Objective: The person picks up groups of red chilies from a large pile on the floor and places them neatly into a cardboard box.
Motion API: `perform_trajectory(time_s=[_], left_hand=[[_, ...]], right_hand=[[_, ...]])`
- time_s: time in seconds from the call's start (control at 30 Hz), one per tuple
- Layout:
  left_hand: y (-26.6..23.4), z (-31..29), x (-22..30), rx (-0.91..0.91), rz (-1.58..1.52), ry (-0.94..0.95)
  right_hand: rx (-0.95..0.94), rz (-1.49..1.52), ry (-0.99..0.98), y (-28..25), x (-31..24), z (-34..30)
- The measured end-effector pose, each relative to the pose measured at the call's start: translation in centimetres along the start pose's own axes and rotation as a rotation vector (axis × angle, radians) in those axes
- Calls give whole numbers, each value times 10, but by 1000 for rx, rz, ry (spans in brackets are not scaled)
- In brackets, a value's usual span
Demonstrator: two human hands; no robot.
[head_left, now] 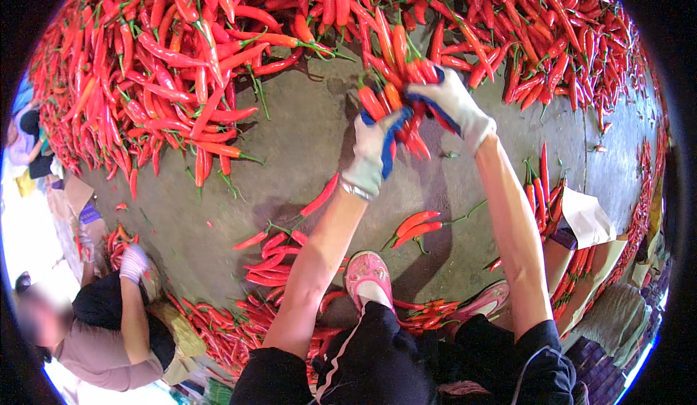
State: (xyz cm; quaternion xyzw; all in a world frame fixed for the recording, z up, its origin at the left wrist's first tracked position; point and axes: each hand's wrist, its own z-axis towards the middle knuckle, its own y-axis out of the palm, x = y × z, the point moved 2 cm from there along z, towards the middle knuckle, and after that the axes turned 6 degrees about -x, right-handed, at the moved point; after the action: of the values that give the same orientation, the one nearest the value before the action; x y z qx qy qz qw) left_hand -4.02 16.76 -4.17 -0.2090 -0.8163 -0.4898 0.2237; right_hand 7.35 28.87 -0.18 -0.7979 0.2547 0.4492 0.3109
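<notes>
My left hand (372, 147), in a white work glove with a blue palm, is closed around the lower left side of a bunch of red chili peppers (393, 97). From the right, my right hand (456, 104), gloved alike, grips the same bunch. Some peppers point up with green stems showing, while others hang down between the palms. The bunch is held above the grey floor (305, 133), at the near edge of a big heap of chili peppers (160, 78). My fingertips are partly hidden behind the peppers.
More chili peppers (537, 13) are heaped at the far right. Loose peppers (417, 227) lie near my pink shoe (368, 273). An open cardboard box (599, 274) with peppers stands at my right. A co-worker (109, 336) at the left handles peppers with gloved hands.
</notes>
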Motion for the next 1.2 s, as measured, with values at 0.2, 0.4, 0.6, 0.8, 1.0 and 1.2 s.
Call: perform_trajectory(time_s=[0.2, 0.4, 0.6, 0.8, 1.0, 1.2], left_hand=[[-24, -108, -16, 52, -41, -242], [-38, -156, 18, 153, 3, -193], [-50, -151, 27, 89, -129, -193], [-31, -133, 28, 5, -23, -123], [1, -112, 14, -113, 45, -116], [2, -104, 24, -153, -4, -38]], right_hand=[[13, 95, 93, -15, 2, -89], [331, 548, 220, -27, 43, -144], [481, 724, 168, -14, 68, -171], [398, 344, 187, -8, 57, -159], [281, -271, 85, -9, 47, -146], [-194, -478, 80, 23, 32, -179]])
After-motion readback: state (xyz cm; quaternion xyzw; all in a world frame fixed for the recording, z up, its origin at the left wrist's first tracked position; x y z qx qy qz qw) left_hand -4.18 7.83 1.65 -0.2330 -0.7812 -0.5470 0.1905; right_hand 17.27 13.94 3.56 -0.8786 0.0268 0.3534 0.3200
